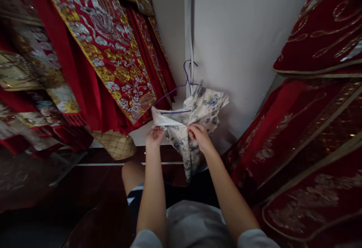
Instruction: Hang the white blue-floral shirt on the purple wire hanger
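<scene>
A white garment with blue and yellow flowers [198, 116] hangs on a thin purple wire hanger [186, 75] in front of a white wall. My left hand [154, 137] pinches the garment's lower left edge. My right hand [199, 135] grips the cloth at its middle, a little to the right. The cloth bunches between the two hands and a strip of it droops below them. The hanger's hook sits by a white vertical strip on the wall.
Red garments with gold and silver embroidery [107, 48] hang close on the left, and more red embroidered garments [311, 127] crowd the right. A woven gold-coloured piece [115, 144] sits low on the left. Dark red floor [93, 187] lies below.
</scene>
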### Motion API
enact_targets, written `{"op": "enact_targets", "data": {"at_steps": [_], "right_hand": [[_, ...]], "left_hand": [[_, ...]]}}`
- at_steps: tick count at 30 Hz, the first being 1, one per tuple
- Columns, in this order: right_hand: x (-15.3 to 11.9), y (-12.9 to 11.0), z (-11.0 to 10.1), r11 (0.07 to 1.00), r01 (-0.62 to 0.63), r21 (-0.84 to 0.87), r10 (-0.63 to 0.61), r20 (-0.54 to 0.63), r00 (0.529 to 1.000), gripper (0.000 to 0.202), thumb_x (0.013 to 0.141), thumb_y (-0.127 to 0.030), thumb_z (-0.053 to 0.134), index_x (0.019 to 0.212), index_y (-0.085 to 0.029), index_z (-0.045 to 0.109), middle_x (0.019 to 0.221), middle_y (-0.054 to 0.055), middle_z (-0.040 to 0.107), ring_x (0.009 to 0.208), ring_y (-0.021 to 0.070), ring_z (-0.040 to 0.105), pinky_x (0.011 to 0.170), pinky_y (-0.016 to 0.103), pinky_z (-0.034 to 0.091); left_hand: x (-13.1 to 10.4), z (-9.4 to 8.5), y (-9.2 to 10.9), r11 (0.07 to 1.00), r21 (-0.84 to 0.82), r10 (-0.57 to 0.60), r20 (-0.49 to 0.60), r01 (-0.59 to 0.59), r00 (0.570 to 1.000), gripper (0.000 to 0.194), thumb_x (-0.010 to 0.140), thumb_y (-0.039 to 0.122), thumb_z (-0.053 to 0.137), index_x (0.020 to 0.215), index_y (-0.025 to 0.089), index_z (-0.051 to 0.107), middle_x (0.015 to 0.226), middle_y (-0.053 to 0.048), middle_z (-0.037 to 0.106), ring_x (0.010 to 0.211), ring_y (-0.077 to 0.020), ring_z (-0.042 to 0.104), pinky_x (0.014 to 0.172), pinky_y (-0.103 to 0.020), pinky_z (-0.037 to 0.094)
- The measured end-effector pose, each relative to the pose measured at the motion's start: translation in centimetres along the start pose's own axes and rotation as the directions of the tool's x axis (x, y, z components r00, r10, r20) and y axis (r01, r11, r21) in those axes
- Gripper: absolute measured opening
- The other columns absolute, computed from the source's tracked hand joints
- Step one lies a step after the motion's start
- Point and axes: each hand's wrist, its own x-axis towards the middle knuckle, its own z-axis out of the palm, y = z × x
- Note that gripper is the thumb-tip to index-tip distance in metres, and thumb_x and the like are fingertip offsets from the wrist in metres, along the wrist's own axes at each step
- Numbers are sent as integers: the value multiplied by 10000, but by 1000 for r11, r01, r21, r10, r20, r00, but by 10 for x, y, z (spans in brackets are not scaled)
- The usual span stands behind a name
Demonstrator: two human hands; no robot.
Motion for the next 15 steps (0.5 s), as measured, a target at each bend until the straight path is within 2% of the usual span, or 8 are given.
{"op": "enact_targets", "data": {"at_steps": [2, 4, 6, 8, 9, 11, 13, 15], "right_hand": [[-4, 16, -10, 994, -46, 100, 52, -61, 997, 271, 621, -443, 644, 612, -197, 532, 428, -81, 384, 392, 57, 297, 379, 195, 193], [-8, 31, -26, 983, -56, 173, 86, -171, 981, 284, 617, -463, 629, 627, -216, 491, 441, -95, 333, 387, 57, 268, 372, 194, 189], [-11, 44, -42, 982, -49, 180, 98, -278, 956, 305, 621, -492, 594, 615, -241, 422, 438, -105, 273, 375, 65, 226, 361, 203, 188], [-13, 54, -56, 988, -48, 147, 96, -337, 937, 348, 644, -538, 555, 596, -259, 351, 425, -106, 233, 363, 79, 210, 353, 221, 209], [-14, 59, -60, 990, -50, 131, 93, -348, 933, 371, 662, -562, 538, 590, -265, 329, 420, -101, 237, 359, 87, 223, 354, 232, 229], [-15, 65, -64, 994, -53, 94, 85, -376, 923, 403, 690, -594, 544, 576, -269, 335, 423, -74, 309, 373, 107, 298, 371, 253, 282], [-16, 66, -62, 999, -41, -17, 31, -393, 919, 425, 700, -619, 587, 565, -261, 401, 473, -31, 439, 446, 131, 420, 431, 265, 363], [-19, 62, -54, 991, -1, -133, -40, -305, 951, 461, 714, -669, 597, 588, -238, 498, 580, 10, 563, 577, 155, 537, 543, 271, 445]], "left_hand": [[-16, -9, -24, 997, -24, -70, -26, 70, 997, 348, 935, 65, 333, 612, 182, 382, 540, 27, 403, 546, -110, 516, 703, -298, 525], [-27, -14, -43, 991, -33, -130, -42, 129, 991, 317, 923, 95, 391, 621, 182, 423, 570, 8, 456, 607, -127, 574, 751, -318, 533], [-33, -14, -57, 984, -28, -180, -49, 179, 982, 253, 899, 122, 465, 652, 177, 477, 626, -14, 525, 686, -144, 622, 799, -325, 526], [-38, -10, -66, 984, -2, -180, -38, 180, 983, 166, 871, 153, 536, 707, 173, 524, 695, -26, 584, 745, -146, 642, 849, -321, 508], [-40, -7, -70, 988, 32, -149, -8, 149, 989, 126, 855, 182, 575, 735, 175, 539, 731, -26, 606, 763, -142, 643, 869, -317, 499], [-46, 1, -75, 989, 143, -38, 129, 20, 991, 122, 824, 264, 641, 778, 181, 564, 807, -25, 637, 803, -136, 635, 905, -311, 480], [-56, 10, -79, 942, 290, 66, 331, -168, 941, 202, 809, 371, 665, 798, 182, 596, 855, -32, 647, 853, -151, 619, 921, -313, 469], [-67, 18, -80, 852, 410, 97, 488, -326, 868, 274, 827, 451, 641, 809, 178, 626, 853, -42, 644, 868, -170, 598, 901, -311, 470]]}}
